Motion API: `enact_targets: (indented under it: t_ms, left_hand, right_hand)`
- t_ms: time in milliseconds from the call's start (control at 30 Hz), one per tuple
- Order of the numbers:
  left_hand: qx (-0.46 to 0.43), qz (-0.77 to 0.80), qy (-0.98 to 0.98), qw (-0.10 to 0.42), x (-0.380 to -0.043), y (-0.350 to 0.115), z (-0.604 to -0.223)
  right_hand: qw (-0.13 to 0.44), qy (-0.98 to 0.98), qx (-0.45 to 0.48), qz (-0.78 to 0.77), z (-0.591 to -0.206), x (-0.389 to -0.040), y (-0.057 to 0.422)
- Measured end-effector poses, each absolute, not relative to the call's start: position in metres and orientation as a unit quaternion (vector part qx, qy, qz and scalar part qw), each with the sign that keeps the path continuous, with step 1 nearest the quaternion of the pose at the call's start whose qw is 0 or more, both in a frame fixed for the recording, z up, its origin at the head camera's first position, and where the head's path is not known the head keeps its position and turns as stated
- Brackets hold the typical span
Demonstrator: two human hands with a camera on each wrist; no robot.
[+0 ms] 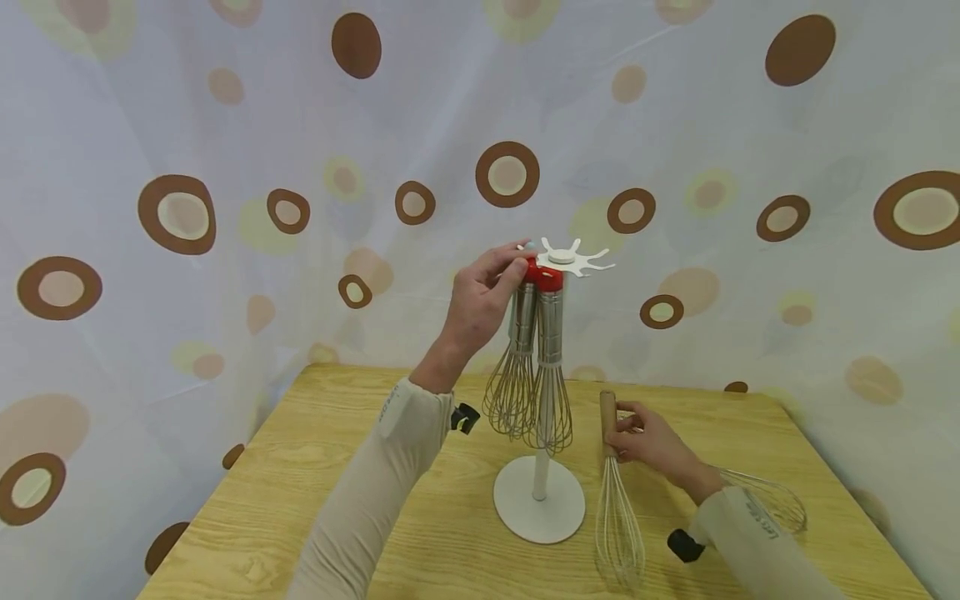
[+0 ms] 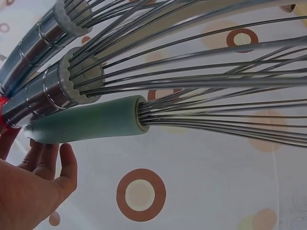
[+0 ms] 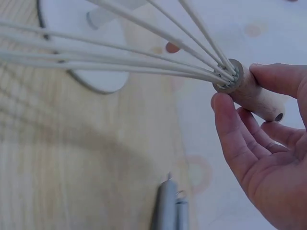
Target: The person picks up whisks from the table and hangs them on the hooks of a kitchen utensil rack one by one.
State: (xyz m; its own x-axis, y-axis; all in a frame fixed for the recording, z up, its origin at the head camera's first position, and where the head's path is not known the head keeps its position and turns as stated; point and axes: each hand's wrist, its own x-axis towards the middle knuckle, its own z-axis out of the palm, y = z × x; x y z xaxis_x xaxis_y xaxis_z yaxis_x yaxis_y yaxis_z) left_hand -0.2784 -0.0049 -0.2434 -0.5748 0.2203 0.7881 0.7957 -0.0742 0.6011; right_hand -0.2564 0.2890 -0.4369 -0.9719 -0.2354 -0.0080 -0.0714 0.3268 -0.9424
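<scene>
Though beside a whisk-laden stand (image 1: 517,510), wooden-handled whisk (image 1: 608,421) in right grip (image 1: 657,443)

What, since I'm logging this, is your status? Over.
Right hand pinches wooden-handled whisk. Left hand at red handle ends, hold unclear. Hanging whisks crowd that hand.

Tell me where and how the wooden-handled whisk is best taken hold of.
Grip the wooden handle, probably from the right, thumb and fingers on opposite sides: it is a slim, straight rod pointing away from the person, while the wires spread toward them and the stand is on the left. The right hand pinches it close to the wires.
</scene>
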Motion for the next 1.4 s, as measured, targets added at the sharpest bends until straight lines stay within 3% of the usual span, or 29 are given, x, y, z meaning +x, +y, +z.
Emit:
enact_targets:
  t_ms: [467,700,933,1200,1400]
  left_hand:
    - [-0.386,-0.621,-0.644,0.225,-0.276,-0.004,-0.243]
    - [-0.376,-0.622,-0.651,0.217,-0.273,-0.004,-0.240]
    - [-0.371,-0.614,-0.662,0.217,-0.246,-0.007,-0.225]
    - [-0.371,-0.609,-0.665,0.221,-0.243,-0.008,-0.224]
    - [-0.372,-0.608,-0.666,0.221,-0.244,-0.008,-0.224]
  right_hand:
    - [-0.099,0.815,-0.203,-0.534,-0.366,-0.237,0.261]
    - [-0.154,0.803,-0.240,-0.523,-0.345,-0.229,0.252]
    - [-0.193,0.793,-0.268,-0.512,-0.325,-0.218,0.241]
    - [-0.280,0.763,-0.312,-0.492,-0.295,-0.208,0.222]
    - [-0.311,0.744,-0.324,-0.495,-0.280,-0.204,0.214]
